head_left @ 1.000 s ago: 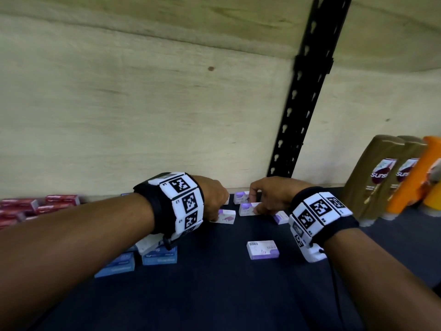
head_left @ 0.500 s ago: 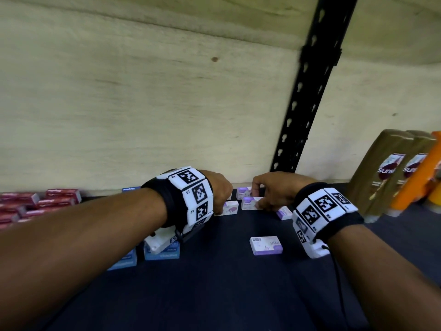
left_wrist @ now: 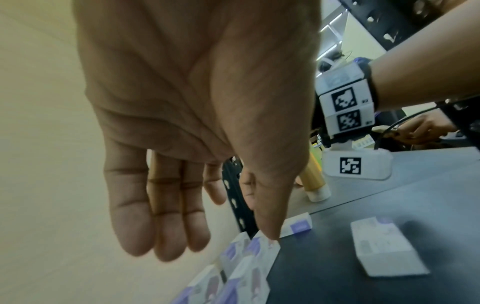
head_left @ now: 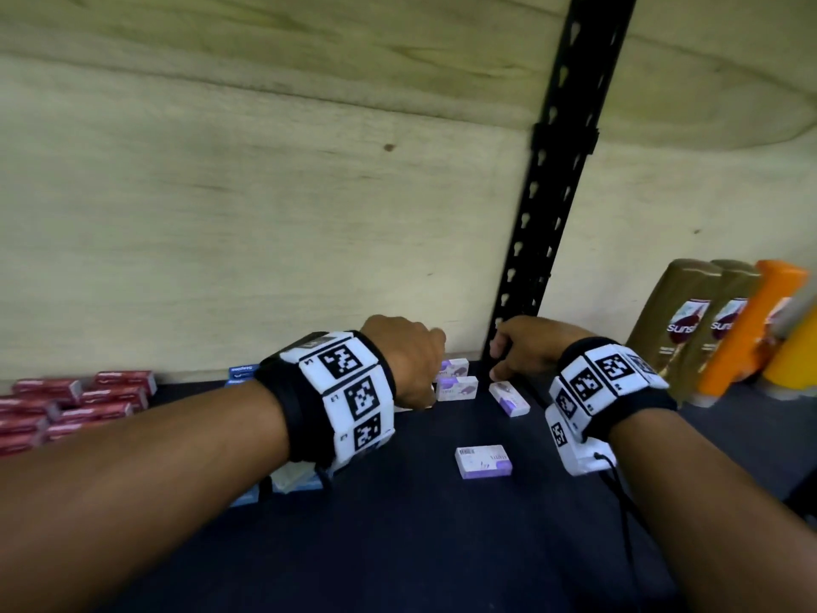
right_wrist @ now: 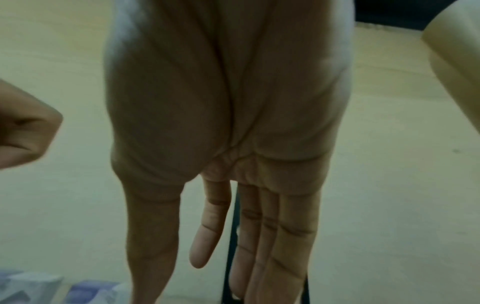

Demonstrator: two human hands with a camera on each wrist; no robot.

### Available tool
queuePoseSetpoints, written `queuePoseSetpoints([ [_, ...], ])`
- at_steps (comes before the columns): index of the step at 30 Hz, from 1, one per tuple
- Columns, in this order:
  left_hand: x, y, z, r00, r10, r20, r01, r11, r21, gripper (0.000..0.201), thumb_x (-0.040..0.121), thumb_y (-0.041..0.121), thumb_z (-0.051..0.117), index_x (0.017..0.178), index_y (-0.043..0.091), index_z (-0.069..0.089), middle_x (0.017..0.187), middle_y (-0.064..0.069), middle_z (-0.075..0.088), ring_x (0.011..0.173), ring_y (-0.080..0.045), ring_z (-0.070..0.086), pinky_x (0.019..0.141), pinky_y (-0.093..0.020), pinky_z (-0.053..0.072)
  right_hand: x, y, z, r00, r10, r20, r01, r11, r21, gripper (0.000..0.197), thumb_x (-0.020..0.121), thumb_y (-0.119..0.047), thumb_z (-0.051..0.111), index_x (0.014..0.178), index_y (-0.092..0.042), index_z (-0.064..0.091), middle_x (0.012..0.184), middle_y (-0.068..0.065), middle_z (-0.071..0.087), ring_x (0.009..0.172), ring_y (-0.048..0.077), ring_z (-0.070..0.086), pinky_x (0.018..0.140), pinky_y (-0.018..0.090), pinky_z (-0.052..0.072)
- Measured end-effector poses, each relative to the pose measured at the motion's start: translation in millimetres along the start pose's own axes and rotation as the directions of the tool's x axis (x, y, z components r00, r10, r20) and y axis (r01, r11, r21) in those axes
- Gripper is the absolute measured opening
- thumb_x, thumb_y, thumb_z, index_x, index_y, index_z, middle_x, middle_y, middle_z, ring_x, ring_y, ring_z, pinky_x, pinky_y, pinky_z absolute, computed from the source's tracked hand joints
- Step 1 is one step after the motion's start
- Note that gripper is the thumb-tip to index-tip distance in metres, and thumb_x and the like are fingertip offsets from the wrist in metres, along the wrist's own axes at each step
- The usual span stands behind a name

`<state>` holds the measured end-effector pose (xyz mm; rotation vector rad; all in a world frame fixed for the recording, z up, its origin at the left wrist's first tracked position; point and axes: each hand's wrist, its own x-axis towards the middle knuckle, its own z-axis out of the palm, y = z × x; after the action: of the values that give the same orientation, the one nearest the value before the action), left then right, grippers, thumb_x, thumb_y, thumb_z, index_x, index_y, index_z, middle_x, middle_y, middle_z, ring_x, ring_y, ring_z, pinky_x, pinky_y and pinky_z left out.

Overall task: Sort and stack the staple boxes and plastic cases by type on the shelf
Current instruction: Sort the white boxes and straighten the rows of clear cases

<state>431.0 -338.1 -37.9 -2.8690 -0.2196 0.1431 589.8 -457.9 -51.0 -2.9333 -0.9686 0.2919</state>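
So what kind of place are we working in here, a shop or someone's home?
Probably a shop or stockroom shelf, not a home. A slotted black metal upright stands against a plywood back panel, red boxes are stacked in multiples, and identical shampoo bottles stand in a row like stock.

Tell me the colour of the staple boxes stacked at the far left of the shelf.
Red staple boxes, clearest in the head view.

You are looking at two hands (head_left: pixel 404 356), four purple boxes (head_left: pixel 484 461) in plain sight, a heap of red boxes (head_left: pixel 70 404) too crowded to count, and two brown bottles (head_left: pixel 672 320).
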Motion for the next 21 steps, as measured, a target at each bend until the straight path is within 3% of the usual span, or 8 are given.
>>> queuePoseSetpoints([
  [2, -2.7, 9.1, -0.2, 0.996, 0.064, 0.063, -0.062, 0.998, -0.032, 0.048, 0.091, 0.054, 0.055, 0.124, 0.02, 0.05, 0.104, -0.001, 0.054, 0.084, -0.019, 0.046, 0.065, -0.03, 0.038, -6.1, 0.0, 2.7, 0.998, 0.026, 0.063, -0.022, 0.997, -0.075, 0.04, 0.086, -0.036, 0.074, 0.116, -0.011, 0.068, 0.118, 0.002, 0.067, 0.102, 0.019, 0.061, 0.09, 0.028, 0.047],
  [4, -2.8, 19.1, 5.4, 0.979, 0.138, 0.15, -0.125, 0.988, -0.094, 0.044, 0.089, 0.058, 0.055, 0.113, 0.021, 0.057, 0.101, 0.001, 0.053, 0.087, -0.02, 0.049, 0.071, -0.031, 0.042, -8.8, 2.0, 7.8, 0.993, 0.048, 0.104, -0.038, 0.995, -0.094, 0.046, 0.085, -0.037, 0.074, 0.12, -0.008, 0.067, 0.109, 0.003, 0.069, 0.09, 0.018, 0.062, 0.086, 0.028, 0.048],
  [7, -1.3, 31.6, 15.6, 0.954, 0.222, 0.201, -0.192, 0.969, -0.158, 0.048, 0.087, 0.057, 0.058, 0.113, 0.016, 0.061, 0.111, -0.001, 0.061, 0.092, -0.019, 0.054, 0.072, -0.031, 0.045, -10.8, 5.2, 12.2, 0.99, 0.055, 0.129, -0.048, 0.997, -0.055, 0.052, 0.08, -0.034, 0.08, 0.122, -0.01, 0.064, 0.084, -0.006, 0.061, 0.067, 0.009, 0.055, 0.072, 0.022, 0.046],
  [10, -0.1, 38.4, 19.6, 0.948, 0.263, 0.182, -0.232, 0.957, -0.173, 0.048, 0.087, 0.055, 0.06, 0.115, 0.017, 0.062, 0.112, -0.002, 0.062, 0.089, -0.018, 0.052, 0.068, -0.029, 0.041, -14.2, 1.2, 13.5, 0.986, 0.033, 0.162, -0.025, 0.998, -0.049, 0.049, 0.08, -0.024, 0.08, 0.125, -0.016, 0.061, 0.089, -0.008, 0.059, 0.051, 0.0, 0.053, 0.05, 0.012, 0.045],
  [14, 2.0, 40.9, 21.1, 0.945, 0.282, 0.166, -0.248, 0.948, -0.198, 0.043, 0.085, 0.051, 0.065, 0.108, 0.014, 0.066, 0.107, -0.003, 0.064, 0.085, -0.018, 0.052, 0.068, -0.031, 0.043, -18.2, -5.9, 11.6, 0.979, 0.071, 0.191, -0.051, 0.993, -0.111, 0.038, 0.077, -0.021, 0.077, 0.114, -0.015, 0.071, 0.09, -0.003, 0.066, 0.066, 0.014, 0.06, 0.081, 0.032, 0.057],
  [18, 0.2, 36.5, 20.4, 0.949, 0.281, 0.143, -0.244, 0.942, -0.231, 0.04, 0.083, 0.043, 0.072, 0.109, 0.013, 0.064, 0.109, -0.002, 0.063, 0.087, -0.017, 0.053, 0.067, -0.03, 0.041, -17.1, -6.2, 4.4, 0.974, 0.113, 0.195, -0.084, 0.985, -0.153, 0.026, 0.073, -0.037, 0.078, 0.079, -0.014, 0.07, 0.044, -0.005, 0.061, 0.059, 0.017, 0.056, 0.084, 0.033, 0.055],
  [19, -0.8, 34.0, 20.3, 0.951, 0.277, 0.14, -0.239, 0.941, -0.238, 0.041, 0.081, 0.04, 0.075, 0.108, 0.013, 0.064, 0.108, -0.002, 0.063, 0.088, -0.017, 0.054, 0.066, -0.029, 0.041, -16.1, -4.8, 3.5, 0.974, 0.108, 0.201, -0.08, 0.986, -0.144, 0.027, 0.072, -0.038, 0.078, 0.074, -0.013, 0.068, 0.042, -0.006, 0.061, 0.06, 0.019, 0.058, 0.085, 0.035, 0.056],
  [21, -3.4, 27.8, 19.7, 0.953, 0.268, 0.139, -0.229, 0.942, -0.247, 0.039, 0.078, 0.036, 0.078, 0.107, 0.012, 0.064, 0.102, -0.001, 0.062, 0.086, -0.017, 0.053, 0.061, -0.026, 0.039, -17.0, -3.3, 3.6, 0.97, 0.071, 0.232, -0.065, 0.997, -0.031, 0.021, 0.076, -0.028, 0.079, 0.08, -0.01, 0.07, 0.064, 0.0, 0.073, 0.069, 0.021, 0.068, 0.082, 0.037, 0.06],
])
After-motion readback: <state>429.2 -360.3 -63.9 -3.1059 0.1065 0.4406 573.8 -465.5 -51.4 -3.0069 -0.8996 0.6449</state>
